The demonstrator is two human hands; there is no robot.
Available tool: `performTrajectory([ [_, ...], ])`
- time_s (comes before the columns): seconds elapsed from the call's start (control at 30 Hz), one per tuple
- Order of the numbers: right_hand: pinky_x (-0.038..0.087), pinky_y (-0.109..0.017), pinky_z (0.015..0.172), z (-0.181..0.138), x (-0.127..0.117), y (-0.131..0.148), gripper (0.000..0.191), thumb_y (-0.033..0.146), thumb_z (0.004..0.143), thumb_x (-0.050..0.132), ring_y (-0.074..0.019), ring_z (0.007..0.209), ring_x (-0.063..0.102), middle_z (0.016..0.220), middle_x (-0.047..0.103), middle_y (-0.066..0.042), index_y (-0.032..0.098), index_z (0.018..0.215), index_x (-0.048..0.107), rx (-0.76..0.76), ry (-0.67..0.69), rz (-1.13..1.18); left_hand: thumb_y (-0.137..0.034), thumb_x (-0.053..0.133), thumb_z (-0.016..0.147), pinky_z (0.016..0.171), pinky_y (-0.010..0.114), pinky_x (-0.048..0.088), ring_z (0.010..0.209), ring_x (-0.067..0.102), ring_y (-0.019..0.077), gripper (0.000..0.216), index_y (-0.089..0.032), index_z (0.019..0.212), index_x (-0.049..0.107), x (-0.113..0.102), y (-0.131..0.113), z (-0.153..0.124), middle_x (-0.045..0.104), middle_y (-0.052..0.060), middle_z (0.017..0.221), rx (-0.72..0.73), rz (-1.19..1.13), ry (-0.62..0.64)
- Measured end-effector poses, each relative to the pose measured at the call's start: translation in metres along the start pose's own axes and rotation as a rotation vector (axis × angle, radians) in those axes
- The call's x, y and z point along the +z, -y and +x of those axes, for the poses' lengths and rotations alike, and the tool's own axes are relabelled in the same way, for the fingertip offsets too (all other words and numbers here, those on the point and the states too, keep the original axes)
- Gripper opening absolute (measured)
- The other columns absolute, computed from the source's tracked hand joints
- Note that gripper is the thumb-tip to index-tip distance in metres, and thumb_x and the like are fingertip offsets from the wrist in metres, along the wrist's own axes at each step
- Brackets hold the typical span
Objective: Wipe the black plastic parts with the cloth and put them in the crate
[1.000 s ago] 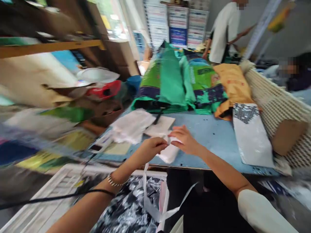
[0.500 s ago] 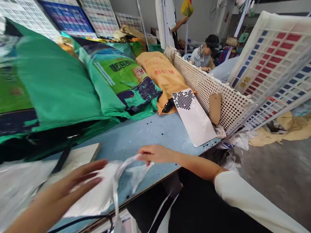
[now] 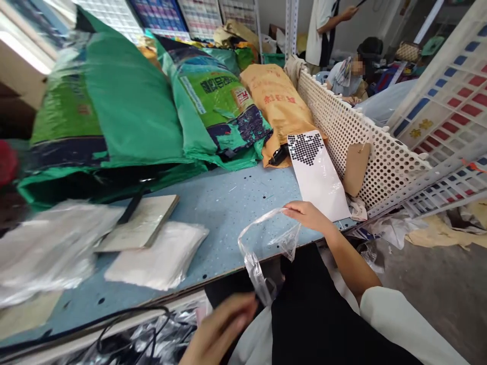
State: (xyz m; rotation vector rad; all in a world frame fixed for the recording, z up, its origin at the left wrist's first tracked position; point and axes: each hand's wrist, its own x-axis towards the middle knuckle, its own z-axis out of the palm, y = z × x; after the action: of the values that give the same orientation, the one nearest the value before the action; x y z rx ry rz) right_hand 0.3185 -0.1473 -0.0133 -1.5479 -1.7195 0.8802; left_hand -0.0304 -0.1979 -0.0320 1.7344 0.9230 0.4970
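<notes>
My right hand pinches the top edge of a clear plastic bag over the front edge of the blue table. My left hand is low in front of the table, blurred, gripping the bag's lower twisted end. The bag stretches between both hands. On the table to the left lies a filled white packet, beside a flat grey board and a heap of clear plastic bags.
Big green sacks and an orange sack are piled at the table's back. A white pouch with a dotted pattern leans by a perforated white panel. Other people are in the background at upper right.
The view swung back to the left. My left hand dropped below the table edge, drawing the bag's lower end down; my right hand moved right with the bag. The white packet now lies free on the table.
</notes>
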Motion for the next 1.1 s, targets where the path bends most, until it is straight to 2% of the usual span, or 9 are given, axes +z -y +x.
performTrajectory([
  [0.07, 0.045, -0.029, 0.080, -0.001, 0.005, 0.003, 0.032, 0.046, 0.102, 0.052, -0.0183, 0.085, 0.061, 0.090, 0.064, -0.003, 0.023, 0.106, 0.075, -0.090, 0.110, -0.099, -0.051, 0.063, 0.088, 0.104, 0.060, 0.050, 0.125, 0.060, 0.0360, 0.035, -0.047, 0.122, 0.070, 0.030, 0.006, 0.042, 0.071, 0.005, 0.120, 0.077, 0.026, -0.312],
  [0.13, 0.046, -0.030, 0.082, -0.003, 0.010, 0.001, 0.031, 0.044, 0.103, 0.053, -0.0186, 0.086, 0.062, 0.091, 0.062, -0.004, 0.025, 0.112, 0.076, -0.148, 0.135, -0.145, -0.046, 0.062, 0.088, 0.113, 0.059, 0.042, 0.131, 0.056, 0.0371, 0.037, -0.034, 0.121, 0.074, 0.050, 0.008, 0.087, 0.071, 0.010, 0.122, 0.140, 0.033, -0.463],
  [0.3, 0.047, -0.035, 0.084, -0.013, 0.018, -0.020, 0.034, 0.040, 0.106, 0.046, -0.0222, 0.088, 0.058, 0.087, 0.059, -0.006, 0.023, 0.111, 0.075, -0.200, -0.300, -0.301, -0.048, 0.067, 0.086, 0.079, 0.036, 0.055, 0.088, 0.068, 0.0230, 0.036, -0.020, 0.107, 0.077, 0.076, 0.008, 0.149, 0.074, 0.010, 0.098, -0.038, -0.429, -0.142],
  [0.37, 0.047, -0.035, 0.082, -0.015, 0.021, -0.028, 0.034, 0.039, 0.106, 0.045, -0.0218, 0.084, 0.058, 0.084, 0.058, -0.006, 0.023, 0.109, 0.075, -0.263, -0.295, -0.364, -0.049, 0.075, 0.080, 0.070, 0.029, 0.051, 0.079, 0.064, 0.0172, 0.042, -0.019, 0.110, 0.076, 0.085, 0.009, 0.154, 0.073, 0.008, 0.099, -0.058, -0.543, -0.154],
  [0.47, 0.047, -0.037, 0.084, -0.018, 0.025, -0.033, 0.028, 0.037, 0.105, 0.051, -0.0218, 0.086, 0.059, 0.088, 0.061, -0.006, 0.025, 0.108, 0.075, -0.338, -0.285, -0.461, -0.052, 0.080, 0.075, 0.059, 0.024, 0.041, 0.062, 0.051, 0.0103, 0.038, -0.016, 0.085, 0.076, 0.092, 0.012, 0.156, 0.068, 0.003, 0.075, -0.066, -0.578, -0.136],
  [0.6, 0.043, -0.047, 0.097, -0.022, 0.029, -0.022, 0.024, 0.035, 0.103, 0.053, -0.0280, 0.104, 0.058, 0.106, 0.065, -0.012, 0.023, 0.112, 0.072, -0.221, -0.681, -0.490, -0.051, 0.086, 0.068, 0.055, 0.022, 0.037, 0.053, 0.048, 0.0077, 0.039, -0.016, 0.082, 0.074, 0.088, 0.010, 0.157, 0.067, 0.000, 0.066, -0.149, -0.763, -0.181],
  [0.8, 0.051, -0.033, 0.078, -0.026, 0.053, -0.009, 0.023, 0.043, 0.099, 0.057, -0.0198, 0.085, 0.065, 0.096, 0.070, -0.005, 0.023, 0.098, 0.069, -0.051, -0.245, 0.113, -0.053, 0.080, 0.075, 0.056, 0.023, 0.039, 0.056, 0.053, 0.0098, 0.038, -0.015, 0.076, 0.072, 0.087, 0.001, 0.155, 0.065, 0.001, 0.062, -0.095, -0.779, -0.251],
  [0.93, 0.051, -0.031, 0.077, -0.020, 0.068, -0.013, 0.025, 0.047, 0.091, 0.064, -0.0192, 0.085, 0.064, 0.094, 0.070, -0.004, 0.022, 0.092, 0.069, 0.049, -0.315, 0.369, -0.050, 0.081, 0.075, 0.054, 0.022, 0.035, 0.053, 0.045, 0.0080, 0.037, -0.016, 0.072, 0.068, 0.092, 0.002, 0.153, 0.058, -0.003, 0.057, -0.053, -0.709, -0.270],
  [1.1, 0.048, -0.032, 0.078, -0.014, 0.069, -0.016, 0.023, 0.044, 0.089, 0.067, -0.0193, 0.085, 0.062, 0.086, 0.066, -0.002, 0.023, 0.084, 0.072, 0.025, -0.316, 0.364, -0.043, 0.086, 0.070, 0.062, 0.024, 0.041, 0.063, 0.052, 0.0098, 0.034, -0.017, 0.083, 0.069, 0.090, 0.005, 0.152, 0.064, -0.001, 0.072, -0.024, -0.754, -0.253],
])
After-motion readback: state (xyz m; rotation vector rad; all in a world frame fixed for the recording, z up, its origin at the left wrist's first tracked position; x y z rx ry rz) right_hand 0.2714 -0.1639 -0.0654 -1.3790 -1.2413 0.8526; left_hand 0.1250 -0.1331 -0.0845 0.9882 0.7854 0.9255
